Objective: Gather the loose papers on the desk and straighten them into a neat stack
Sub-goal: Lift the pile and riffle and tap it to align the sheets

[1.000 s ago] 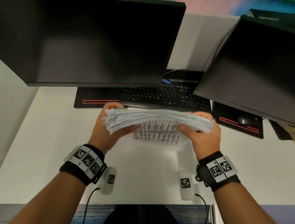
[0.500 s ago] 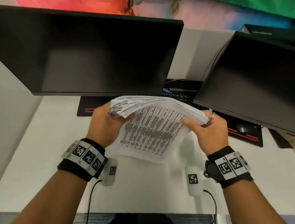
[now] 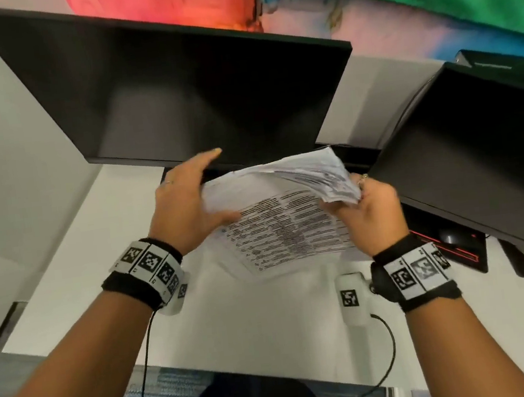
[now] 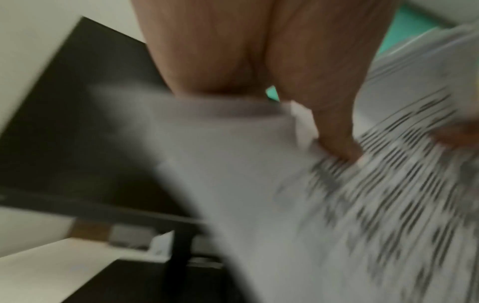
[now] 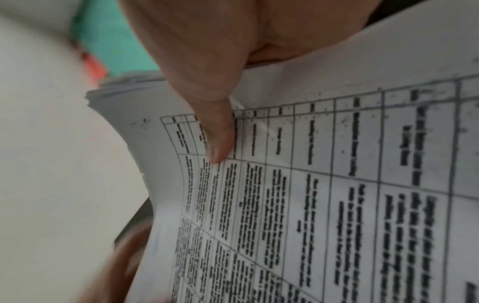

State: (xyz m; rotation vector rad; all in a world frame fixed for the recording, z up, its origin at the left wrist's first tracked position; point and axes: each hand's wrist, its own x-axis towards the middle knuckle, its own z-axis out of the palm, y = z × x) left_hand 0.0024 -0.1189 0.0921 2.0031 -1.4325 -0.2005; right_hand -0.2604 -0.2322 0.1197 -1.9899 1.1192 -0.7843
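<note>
Both hands hold a thick stack of printed papers (image 3: 283, 225) above the white desk (image 3: 263, 335), tilted up so a page of table text faces me. My left hand (image 3: 189, 206) pinches the left edge, thumb on the printed face, fingers stretched out behind the top. My right hand (image 3: 366, 209) grips the right edge, where the sheet edges fan out unevenly. The left wrist view is blurred; a thumb (image 4: 337, 143) lies on the paper stack (image 4: 337, 215). In the right wrist view a thumb (image 5: 217, 133) presses the page of the stack (image 5: 324, 194).
A large dark monitor (image 3: 178, 103) hangs just behind the stack, and a second monitor (image 3: 479, 167) stands at the right. Under it lies a black mat with red trim (image 3: 463, 253) carrying a mouse (image 3: 451, 237). Two white tagged devices with cables sit on the desk near my wrists.
The stack went from lying nearly flat to tipped up with its printed face toward me, and was lifted closer to the monitor. My left fingers stretched out behind it.
</note>
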